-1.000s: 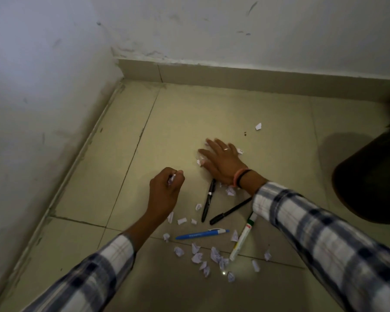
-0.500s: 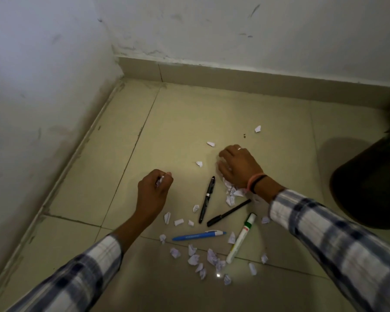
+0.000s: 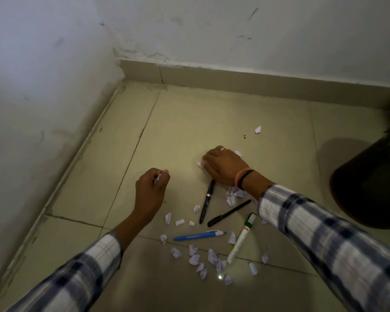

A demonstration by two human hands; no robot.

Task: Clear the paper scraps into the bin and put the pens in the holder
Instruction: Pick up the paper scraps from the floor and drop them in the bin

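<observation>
My left hand [image 3: 150,188] is a loose fist above the floor tiles with a white paper scrap pinched in its fingers. My right hand [image 3: 223,166] is cupped knuckles-up on the floor over paper scraps; bits of white show at its edges. Below it lie a black pen [image 3: 207,201], a thin black pen [image 3: 229,213], a blue-and-white pen [image 3: 198,236] and a white marker with a green band [image 3: 241,238]. Several crumpled scraps [image 3: 195,258] are scattered around the pens, and one scrap [image 3: 257,129] lies apart, farther back.
A dark round bin [image 3: 369,188] stands at the right edge. White walls meet in a corner at the upper left, with a skirting board [image 3: 234,83] along the back. No pen holder is in view.
My right hand went from flat with spread fingers to a cupped fist, pulled back, then moved forward over two scraps that lay free half a second ago. The left hand barely moved.
</observation>
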